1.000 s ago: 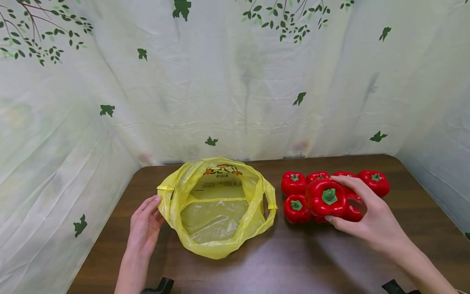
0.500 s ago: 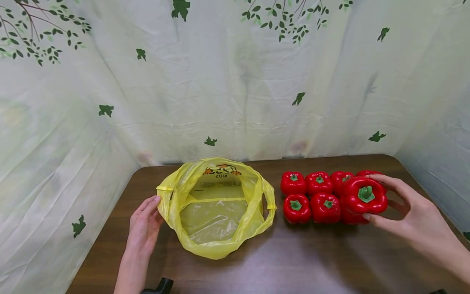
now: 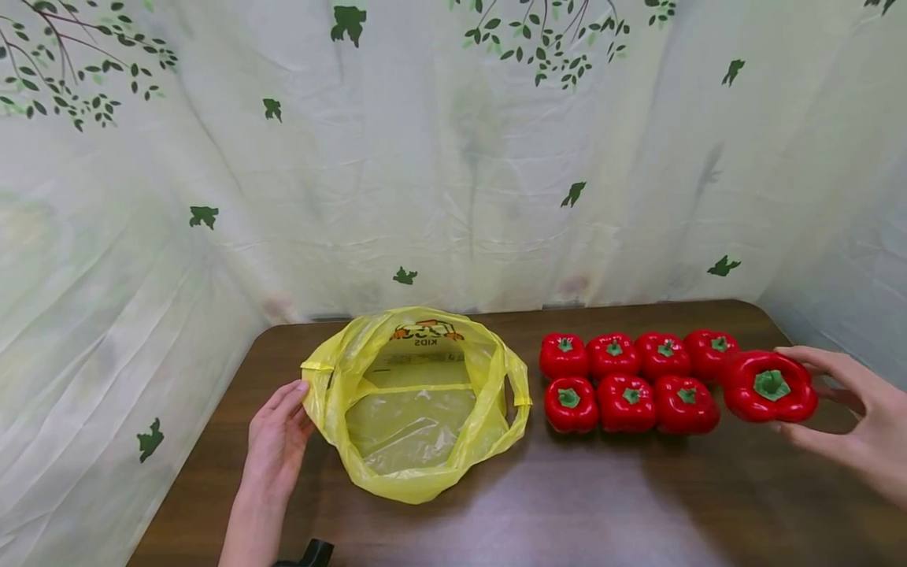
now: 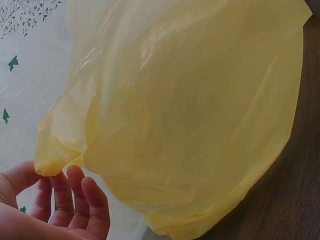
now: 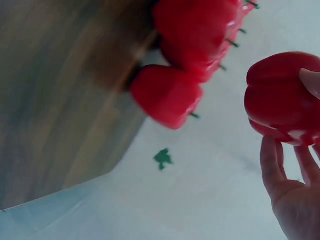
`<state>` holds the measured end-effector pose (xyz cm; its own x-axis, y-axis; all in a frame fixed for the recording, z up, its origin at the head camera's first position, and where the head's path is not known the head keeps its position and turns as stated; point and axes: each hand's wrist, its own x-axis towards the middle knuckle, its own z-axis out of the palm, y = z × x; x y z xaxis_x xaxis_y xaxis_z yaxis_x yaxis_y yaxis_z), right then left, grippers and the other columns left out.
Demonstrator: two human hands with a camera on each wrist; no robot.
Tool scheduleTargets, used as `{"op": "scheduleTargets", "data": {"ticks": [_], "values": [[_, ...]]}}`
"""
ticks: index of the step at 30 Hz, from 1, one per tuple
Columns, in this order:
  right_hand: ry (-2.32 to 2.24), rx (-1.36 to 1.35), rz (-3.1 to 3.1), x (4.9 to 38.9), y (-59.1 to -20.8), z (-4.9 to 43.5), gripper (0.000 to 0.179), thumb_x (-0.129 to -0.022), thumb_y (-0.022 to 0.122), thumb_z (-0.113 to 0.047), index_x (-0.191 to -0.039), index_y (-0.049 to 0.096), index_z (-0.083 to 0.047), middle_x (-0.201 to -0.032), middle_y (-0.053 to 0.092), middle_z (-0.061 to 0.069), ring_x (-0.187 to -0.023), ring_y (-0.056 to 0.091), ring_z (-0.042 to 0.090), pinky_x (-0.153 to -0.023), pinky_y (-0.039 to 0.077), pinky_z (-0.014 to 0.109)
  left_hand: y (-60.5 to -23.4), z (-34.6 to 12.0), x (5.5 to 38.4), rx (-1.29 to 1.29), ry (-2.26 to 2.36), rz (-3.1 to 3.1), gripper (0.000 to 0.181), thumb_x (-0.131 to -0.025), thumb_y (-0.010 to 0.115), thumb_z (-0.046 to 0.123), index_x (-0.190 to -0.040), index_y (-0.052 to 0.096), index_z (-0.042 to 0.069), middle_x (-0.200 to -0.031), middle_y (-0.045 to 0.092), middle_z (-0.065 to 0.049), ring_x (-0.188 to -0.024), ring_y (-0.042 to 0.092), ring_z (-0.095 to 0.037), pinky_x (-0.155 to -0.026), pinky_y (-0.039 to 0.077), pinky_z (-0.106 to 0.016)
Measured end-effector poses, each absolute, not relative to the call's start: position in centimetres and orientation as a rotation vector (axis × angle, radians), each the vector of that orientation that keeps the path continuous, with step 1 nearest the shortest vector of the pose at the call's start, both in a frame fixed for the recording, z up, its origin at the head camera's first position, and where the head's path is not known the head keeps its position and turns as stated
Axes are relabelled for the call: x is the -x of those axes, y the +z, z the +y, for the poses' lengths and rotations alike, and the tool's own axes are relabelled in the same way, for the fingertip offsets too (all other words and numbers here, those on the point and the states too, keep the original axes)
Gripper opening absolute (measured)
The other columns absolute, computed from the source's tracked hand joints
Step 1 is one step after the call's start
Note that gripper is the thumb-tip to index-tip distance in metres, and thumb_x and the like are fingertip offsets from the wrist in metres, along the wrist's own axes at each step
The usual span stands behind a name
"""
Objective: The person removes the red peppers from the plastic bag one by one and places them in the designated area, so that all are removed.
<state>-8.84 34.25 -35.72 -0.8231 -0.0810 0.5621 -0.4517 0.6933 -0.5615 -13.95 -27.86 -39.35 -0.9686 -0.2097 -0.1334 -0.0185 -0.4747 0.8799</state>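
My left hand point(image 3: 278, 429) pinches the left handle edge of a yellow plastic bag point(image 3: 506, 358), whose mouth gapes wide toward the head camera. The left wrist view shows thumb and fingertips at a gathered corner of the yellow film point(image 4: 200, 100). My right hand point(image 3: 853, 409) holds a red bell pepper point(image 3: 751, 390) by its sides between thumb and fingers, green stem facing up. This pepper is raised, at the right end of two rows of red bell peppers point(image 3: 627, 403). In the right wrist view the held pepper point(image 5: 280, 100) is well apart from the others.
Everything stands on a dark brown wooden table point(image 3: 496, 528). The pepper rows are right of the bag, several in all, stems up. A pale curtain point(image 3: 460, 197) with green leaf prints hangs behind and on both sides. A black object point(image 3: 315, 553) shows by the left forearm.
My right hand has carried the held pepper rightward, from above the middle of the rows to their right end, uncovering the peppers behind. The left hand and bag stay in place.
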Motion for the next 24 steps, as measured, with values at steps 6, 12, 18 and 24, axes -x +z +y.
{"op": "scheduleTargets", "data": {"ticks": [6, 12, 18, 24], "values": [[1.116, -0.329, -2.425, 8.9, -38.0, 36.0, 0.088, -0.054, 0.085, 0.021, -0.134, 0.054, 0.003, -0.123, 0.053, -0.022, -0.100, 0.049, -0.006, -0.077, 0.039, 0.001, -39.5, -27.9, 14.0, -0.333, -2.581, -1.554, 0.011, -0.099, 0.061, 0.014, -0.094, 0.072, 0.012, -0.094, 0.070, 0.001, -0.086, 0.067, -0.012, -0.076, 0.052, -0.027], [1.249, -0.213, -2.528, 8.9, -40.3, 37.6, 0.084, -0.068, 0.083, 0.013, -0.141, 0.048, -0.008, -0.119, 0.051, -0.029, -0.101, 0.049, -0.016, -0.069, 0.046, 0.005, -39.7, -27.8, 14.0, -0.335, -2.576, -1.566, 0.012, -0.099, 0.061, 0.014, -0.094, 0.072, 0.013, -0.094, 0.070, 0.002, -0.086, 0.067, -0.011, -0.076, 0.052, -0.027], [1.315, -0.160, -2.615, 9.1, -42.1, 38.7, 0.076, -0.075, 0.083, 0.004, -0.140, 0.046, -0.006, -0.115, 0.050, -0.031, -0.097, 0.051, -0.020, -0.067, 0.048, 0.008, -39.7, -27.6, 13.9, -0.350, -2.581, -1.585, 0.011, -0.099, 0.061, 0.015, -0.094, 0.072, 0.013, -0.095, 0.070, 0.002, -0.087, 0.067, -0.011, -0.077, 0.052, -0.026], [1.228, -0.054, -2.733, 9.7, -43.2, 38.9, 0.078, -0.077, 0.085, -0.011, -0.140, 0.041, 0.002, -0.105, 0.046, -0.034, -0.084, 0.055, -0.015, -0.061, 0.051, 0.014, -39.7, -27.6, 14.0, -0.383, -2.570, -1.593, 0.010, -0.098, 0.063, 0.016, -0.096, 0.072, 0.013, -0.097, 0.069, 0.002, -0.088, 0.066, -0.011, -0.078, 0.052, -0.026]]}}
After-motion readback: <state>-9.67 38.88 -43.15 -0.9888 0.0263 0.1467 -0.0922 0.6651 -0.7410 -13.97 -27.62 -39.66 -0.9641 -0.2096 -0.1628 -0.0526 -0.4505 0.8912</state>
